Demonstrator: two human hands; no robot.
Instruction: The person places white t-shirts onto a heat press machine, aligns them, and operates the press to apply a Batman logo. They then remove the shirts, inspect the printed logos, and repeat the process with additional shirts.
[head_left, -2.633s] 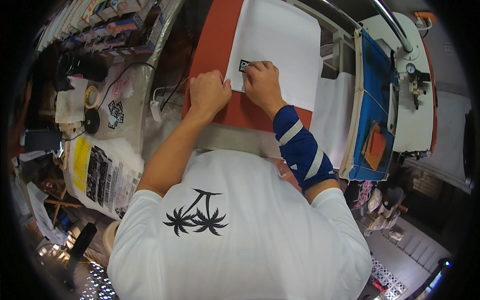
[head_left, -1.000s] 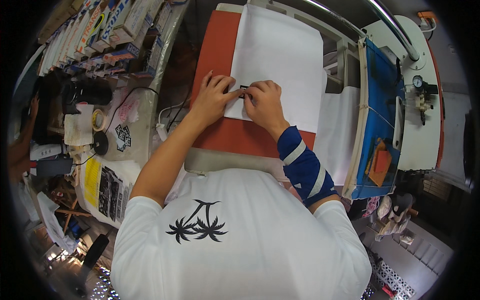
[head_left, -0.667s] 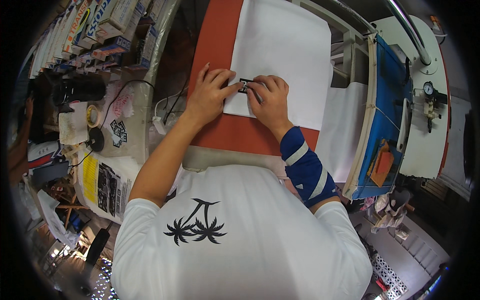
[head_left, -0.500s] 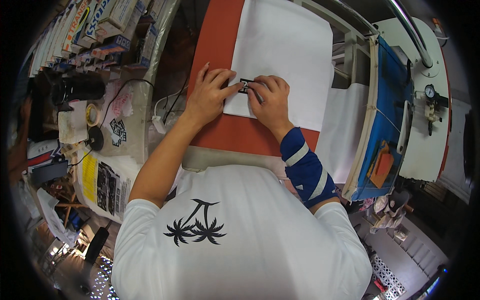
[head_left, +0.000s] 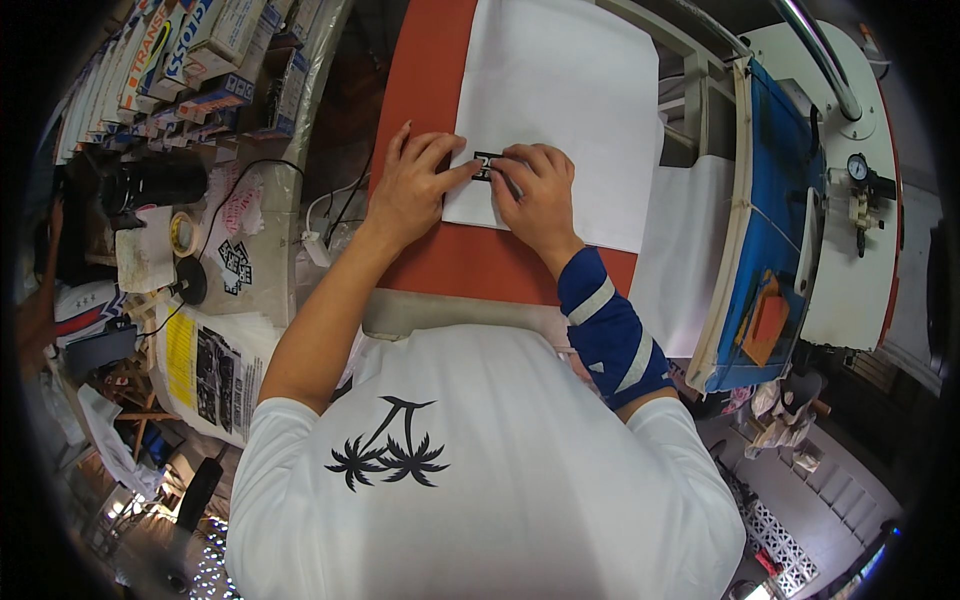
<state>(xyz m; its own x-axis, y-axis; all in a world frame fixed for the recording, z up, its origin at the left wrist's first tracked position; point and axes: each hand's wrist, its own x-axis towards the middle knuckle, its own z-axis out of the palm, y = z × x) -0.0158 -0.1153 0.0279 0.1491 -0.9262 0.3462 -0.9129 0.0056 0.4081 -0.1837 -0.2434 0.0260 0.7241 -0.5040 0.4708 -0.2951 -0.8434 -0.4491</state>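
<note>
A small black printed label [head_left: 486, 165] lies at the lower left edge of a white sheet [head_left: 570, 90], which rests on an orange-red press pad [head_left: 425, 70]. My left hand [head_left: 412, 188] lies on the pad and the sheet's edge, fingers spread, with thumb and forefinger at the label's left end. My right hand [head_left: 537, 190] presses its curled fingertips on the label's right end. A blue sleeve with white stripes [head_left: 608, 335] covers my right forearm. My white shirt with a black palm print [head_left: 390, 455] fills the lower part of the view.
To the right stand a blue-covered press plate [head_left: 775, 190] with an orange piece [head_left: 767, 322] and a white machine housing with a round gauge [head_left: 857, 166]. On the left are stacked boxes [head_left: 180, 55], a tape roll [head_left: 183, 233], printed sheets [head_left: 212, 370] and cables [head_left: 330, 200].
My left hand has shifted from the bare pad onto the label, so both hands now meet on it. In the last half second they have barely moved.
</note>
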